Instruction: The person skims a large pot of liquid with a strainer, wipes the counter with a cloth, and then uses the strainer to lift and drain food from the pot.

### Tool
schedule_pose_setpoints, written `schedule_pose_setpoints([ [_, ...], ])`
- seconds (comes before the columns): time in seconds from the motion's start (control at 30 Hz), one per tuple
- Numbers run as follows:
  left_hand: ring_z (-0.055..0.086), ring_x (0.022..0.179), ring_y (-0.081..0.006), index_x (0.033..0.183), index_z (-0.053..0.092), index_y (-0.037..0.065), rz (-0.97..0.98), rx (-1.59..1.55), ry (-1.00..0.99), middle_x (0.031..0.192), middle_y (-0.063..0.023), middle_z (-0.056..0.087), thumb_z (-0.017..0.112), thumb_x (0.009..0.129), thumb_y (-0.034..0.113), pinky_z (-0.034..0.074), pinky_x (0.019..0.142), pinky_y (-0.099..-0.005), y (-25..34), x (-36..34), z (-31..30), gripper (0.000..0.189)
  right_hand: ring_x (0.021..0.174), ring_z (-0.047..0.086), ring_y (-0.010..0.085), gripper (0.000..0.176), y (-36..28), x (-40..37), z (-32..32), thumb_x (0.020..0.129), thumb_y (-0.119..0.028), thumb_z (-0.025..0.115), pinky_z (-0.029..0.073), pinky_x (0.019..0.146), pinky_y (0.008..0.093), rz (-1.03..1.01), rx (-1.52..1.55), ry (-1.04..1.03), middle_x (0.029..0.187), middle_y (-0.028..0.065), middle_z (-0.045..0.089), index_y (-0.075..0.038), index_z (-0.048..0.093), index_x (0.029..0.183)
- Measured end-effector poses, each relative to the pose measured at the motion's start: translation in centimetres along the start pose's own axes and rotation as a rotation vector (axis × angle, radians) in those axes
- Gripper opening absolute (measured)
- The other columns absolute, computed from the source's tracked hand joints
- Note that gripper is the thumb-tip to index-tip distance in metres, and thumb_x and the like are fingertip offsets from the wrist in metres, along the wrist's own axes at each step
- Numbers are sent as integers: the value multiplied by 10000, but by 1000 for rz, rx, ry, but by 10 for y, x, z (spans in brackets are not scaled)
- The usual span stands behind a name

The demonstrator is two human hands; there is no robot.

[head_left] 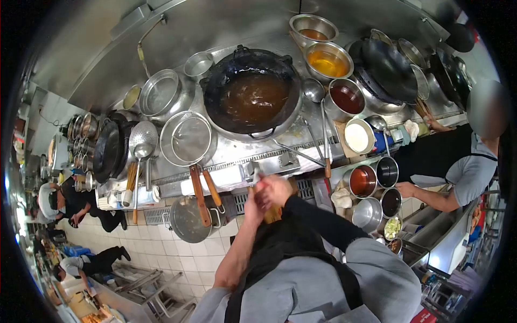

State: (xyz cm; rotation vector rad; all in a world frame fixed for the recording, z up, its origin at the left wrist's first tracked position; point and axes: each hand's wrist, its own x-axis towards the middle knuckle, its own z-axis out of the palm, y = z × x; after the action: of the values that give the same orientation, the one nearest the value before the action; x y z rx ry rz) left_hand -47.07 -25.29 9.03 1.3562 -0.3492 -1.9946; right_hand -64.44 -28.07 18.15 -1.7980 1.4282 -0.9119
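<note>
My left hand (255, 207) and my right hand (277, 189) are close together in front of my apron, at the stove's front edge. The fingers of both are blurred and overlap; a small pale and reddish thing shows at them, too unclear to name. Beyond them a large black wok (253, 94) holds brown liquid. Left of the wok lies a round wire strainer (186, 138) with wooden handles. To the right of my hands, a ladle (313, 90) with a long handle rests on the steel counter.
At the right are bowls of orange liquid (327, 60), dark red liquid (346, 99) and white contents (358, 136). A co-worker (458, 161) stands there. A perforated skimmer (143, 141) and a pot (189, 220) are at left, with other people (81, 196) farther off.
</note>
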Motion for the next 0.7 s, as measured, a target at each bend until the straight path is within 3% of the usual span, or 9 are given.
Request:
schedule_pose_setpoints([
  [0.13,638,1105,-307,1264,577,79,19,-423,-220,1210,-138,659,456,1018,497,533,959,-437,-4,9,41,499,1021,650,379,251,-11,-36,-3,959,-209,576,509,895,427,-24,157,-66,1091,200,676,-49,682,1120],
  [0.2,606,1178,-335,1347,533,85,-39,-338,-82,1306,-132,621,445,1017,513,507,1006,-477,10,-27,74,547,1143,599,385,372,-16,-24,-50,986,-231,535,472,964,430,113,164,-120,1290,234,605,0,618,1264],
  [0.23,571,1220,-385,1404,491,98,-31,-304,-94,1360,-164,584,430,1012,542,479,1035,-513,7,-35,88,596,1183,560,382,440,-20,-24,-43,991,-254,519,438,1002,417,-2,-25,166,1318,232,590,-13,556,1357],
  [0.3,542,1261,-380,1448,451,114,-124,-510,-456,1424,-174,534,391,1011,568,450,1065,-520,1,-35,111,633,1237,522,387,491,-9,-34,-10,1000,-273,496,376,1068,445,96,26,148,1362,217,564,-23,491,1422],
  [0.37,442,1359,-383,1478,396,98,-19,-362,-354,1498,-192,446,318,1005,608,338,1147,-541,31,-60,122,700,1311,458,386,537,-6,-45,10,1012,-305,463,306,1126,467,120,6,116,1428,205,508,-45,427,1480],
  [0.43,460,1352,-351,1457,419,113,112,-549,-668,1505,-165,445,330,1023,562,381,1128,-504,18,-52,100,631,1389,379,381,575,-15,-51,14,1025,-348,422,240,1171,484,103,-16,86,1501,194,436,-74,372,1529],
  [0.53,420,1394,-403,1486,431,108,-126,-661,-396,1517,-188,458,687,858,574,263,1174,-575,-53,22,60,823,1403,349,358,525,-18,-41,14,1026,-371,415,242,1168,474,106,16,23,1485,161,458,-97,453,1472],
  [0.63,406,1398,-323,1523,353,138,-3,-482,-258,1510,-131,424,288,1022,630,299,1181,-477,42,-72,90,706,1373,376,350,436,-15,-33,24,1018,-329,445,284,1143,467,63,31,27,1437,144,500,-81,583,1348],
  [0.7,404,1399,-305,1515,356,125,-44,-358,-285,1518,-121,418,299,1008,675,290,1183,-475,59,-96,91,750,1243,500,354,373,-9,-24,22,1011,-304,462,423,1017,446,11,33,19,1385,140,533,-53,643,1219],
])
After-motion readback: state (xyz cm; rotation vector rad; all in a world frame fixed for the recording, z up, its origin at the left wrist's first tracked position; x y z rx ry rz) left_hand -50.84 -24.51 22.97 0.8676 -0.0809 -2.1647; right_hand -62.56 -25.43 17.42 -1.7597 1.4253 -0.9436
